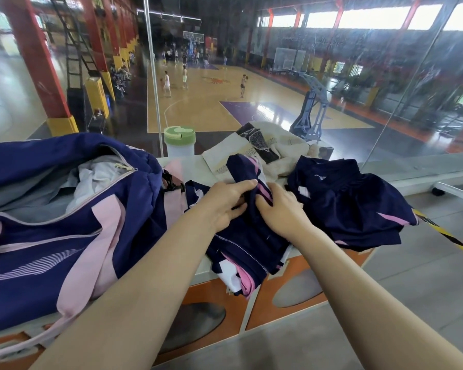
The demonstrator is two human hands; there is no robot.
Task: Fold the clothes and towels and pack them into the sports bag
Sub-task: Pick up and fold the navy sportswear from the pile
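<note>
Sports bag (51, 236): navy, pale pink panels and straps, thin pink stripes, grey lining. Jersey (247, 236): navy with pink and white patches. Shorts (350, 201): navy, pink slash. Towel (254, 148): cream, black-and-grey woven pattern. Bottle (179, 141): white, green lid. Bench (265, 297): orange and white.

Both bare forearms reach forward, left hand (226, 202) and right hand (280, 209) side by side, fingers curled, pinching.
</note>
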